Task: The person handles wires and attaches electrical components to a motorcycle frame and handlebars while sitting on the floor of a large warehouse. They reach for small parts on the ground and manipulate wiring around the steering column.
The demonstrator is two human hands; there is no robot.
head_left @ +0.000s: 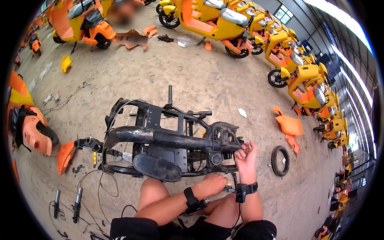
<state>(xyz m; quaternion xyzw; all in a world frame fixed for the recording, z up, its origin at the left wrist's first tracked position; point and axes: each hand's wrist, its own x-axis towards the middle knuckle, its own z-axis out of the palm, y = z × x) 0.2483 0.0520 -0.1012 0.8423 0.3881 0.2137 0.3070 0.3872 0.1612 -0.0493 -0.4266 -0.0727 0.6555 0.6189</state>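
A stripped black scooter frame [176,139] lies on the concrete floor in front of my knees. Its thick curved main tube runs across it, and a dark oval pad [157,167] sits at the near side. My right hand [246,155] is at the frame's right end, fingers curled together beside the tube end; whatever they pinch is too small to name. Closer to me, my left hand [214,184] is a closed fist just below the frame's near right edge. What it grips is hidden, though a small metal and yellow piece shows beside it. Both wrists carry black strapped devices.
A loose black tyre [280,161] and orange body panels [289,125] lie to the right. On the left are fork legs [77,205], trailing cables, an orange panel [65,157] and a partly stripped scooter [34,128]. Rows of yellow scooters [306,86] stand behind.
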